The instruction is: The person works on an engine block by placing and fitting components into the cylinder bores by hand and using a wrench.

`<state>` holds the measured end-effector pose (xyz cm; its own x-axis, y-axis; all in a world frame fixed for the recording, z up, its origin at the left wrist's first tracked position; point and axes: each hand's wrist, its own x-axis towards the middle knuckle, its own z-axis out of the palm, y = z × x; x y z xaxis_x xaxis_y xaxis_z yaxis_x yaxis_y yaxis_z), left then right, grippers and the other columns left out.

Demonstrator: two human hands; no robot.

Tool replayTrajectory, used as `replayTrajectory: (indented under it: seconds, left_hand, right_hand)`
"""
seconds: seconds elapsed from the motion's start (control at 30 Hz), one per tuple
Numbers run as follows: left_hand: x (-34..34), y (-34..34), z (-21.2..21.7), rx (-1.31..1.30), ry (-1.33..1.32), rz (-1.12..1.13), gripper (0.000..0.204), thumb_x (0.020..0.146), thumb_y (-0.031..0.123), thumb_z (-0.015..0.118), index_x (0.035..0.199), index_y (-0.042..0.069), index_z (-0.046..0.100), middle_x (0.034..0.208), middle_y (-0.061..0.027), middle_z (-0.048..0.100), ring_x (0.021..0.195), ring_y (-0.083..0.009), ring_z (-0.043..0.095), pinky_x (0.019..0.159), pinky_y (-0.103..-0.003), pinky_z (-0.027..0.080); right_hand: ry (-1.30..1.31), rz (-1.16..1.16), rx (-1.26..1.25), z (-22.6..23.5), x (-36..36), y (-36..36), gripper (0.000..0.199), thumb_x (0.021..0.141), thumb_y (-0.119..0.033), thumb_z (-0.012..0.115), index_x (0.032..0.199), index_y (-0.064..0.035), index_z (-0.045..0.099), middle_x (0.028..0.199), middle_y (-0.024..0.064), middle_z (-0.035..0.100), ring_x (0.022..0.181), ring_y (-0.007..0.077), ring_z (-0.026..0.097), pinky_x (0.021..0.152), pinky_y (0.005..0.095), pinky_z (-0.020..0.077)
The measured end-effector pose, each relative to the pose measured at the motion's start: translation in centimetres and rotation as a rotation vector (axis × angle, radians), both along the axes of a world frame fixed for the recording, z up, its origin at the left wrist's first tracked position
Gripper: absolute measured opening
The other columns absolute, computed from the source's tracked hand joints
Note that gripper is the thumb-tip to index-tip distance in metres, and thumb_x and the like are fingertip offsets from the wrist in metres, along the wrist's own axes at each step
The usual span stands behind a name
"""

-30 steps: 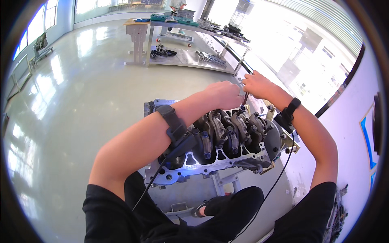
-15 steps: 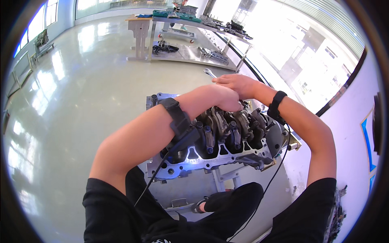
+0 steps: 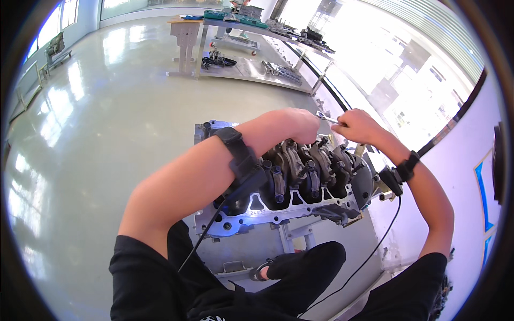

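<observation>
An engine block [image 3: 251,216] with its crankshaft [image 3: 292,163] exposed lies in front of me on a stand. My left hand [image 3: 304,125] is closed at the block's far edge, back of the hand toward me; its fingertips, and whatever they hold, are hidden. Just right of it, my right hand [image 3: 360,127] is closed around the handle of a shiny metal wrench [image 3: 327,118]. The wrench's head points left, close to my left hand and above the block's far right part. Bolts and bearing caps [image 3: 277,184] line the crankshaft.
Beyond the block stands a metal workbench [image 3: 257,80] with engine parts and a green tool case [image 3: 235,20]. A white wall [image 3: 439,214] closes in on the right. Cables [image 3: 369,254] hang from the black straps on both wrists. My knees are below the block.
My right hand has moved right and toward me, away from above my left hand, carrying the wrench, whose head was farther left and away. My left hand stays nearly in place.
</observation>
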<state>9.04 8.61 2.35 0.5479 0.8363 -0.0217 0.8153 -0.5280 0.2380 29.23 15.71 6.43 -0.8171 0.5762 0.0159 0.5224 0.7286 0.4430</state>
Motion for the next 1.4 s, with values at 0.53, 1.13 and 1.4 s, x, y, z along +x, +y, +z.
replayTrajectory:
  seconds: [0.53,1.13,1.4]
  left_hand:
    - [0.2,1.1,-1.3,0.038,0.046,-0.026,0.032,0.08,0.013,0.054,0.104,0.002,0.073,0.108,-0.0195,0.071,0.104,-0.0352,0.067,0.088,-0.045,0.052]
    - [0.6,0.0,-0.2,-0.029,0.03,-0.04,0.031,0.08,0.014,0.055,0.102,0.002,0.074,0.103,-0.0177,0.072,0.099,-0.0333,0.069,0.086,-0.044,0.053]
    - [0.6,-0.6,-0.4,-0.019,0.064,-0.026,0.031,0.081,0.013,0.055,0.103,0.001,0.074,0.103,-0.0192,0.072,0.1,-0.034,0.069,0.087,-0.043,0.053]
  right_hand:
    - [0.813,-0.867,-1.191,-0.1,3.4,-9.9,0.036,0.107,-0.032,0.045,0.08,-0.007,0.049,0.052,0.0004,0.042,0.043,0.0129,0.046,0.046,0.0322,0.0506]
    - [0.729,-1.058,-1.425,-0.5,3.7,-7.3,0.038,0.108,-0.039,0.042,0.083,-0.0101,0.043,0.057,-0.0058,0.031,0.042,0.0036,0.025,0.037,0.0226,0.0218]
    - [0.632,-1.052,-1.327,0.0,3.1,-6.9,0.037,0.109,-0.037,0.039,0.082,-0.0113,0.041,0.058,-0.0069,0.03,0.045,0.0022,0.022,0.038,0.0203,0.0156]
